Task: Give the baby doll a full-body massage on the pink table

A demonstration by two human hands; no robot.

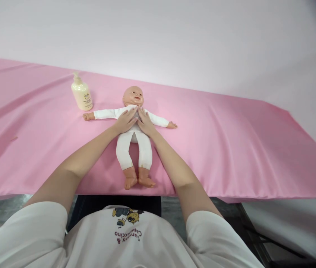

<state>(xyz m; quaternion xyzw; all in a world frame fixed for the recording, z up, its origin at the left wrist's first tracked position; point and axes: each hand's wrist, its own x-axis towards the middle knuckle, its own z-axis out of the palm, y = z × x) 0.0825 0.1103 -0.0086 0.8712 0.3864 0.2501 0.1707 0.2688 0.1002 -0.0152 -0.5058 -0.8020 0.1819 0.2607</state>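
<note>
A baby doll [134,147] in a white suit lies on its back on the pink cloth, arms spread wide and bare feet toward me. My left hand [126,120] rests flat on the left side of its chest, fingers stretched out. On the other side of the chest lies my right hand [146,122], also flat with straight fingers. The fingertips of both hands come close together below the doll's chin. Neither hand grips anything. Part of the doll's torso is hidden beneath them.
A cream-coloured pump bottle [82,93] stands beyond the doll's outstretched arm on the left. Pink cloth [202,149] with soft folds covers the table, whose front edge runs just past the doll's feet. Behind the table rises a white wall [158,41].
</note>
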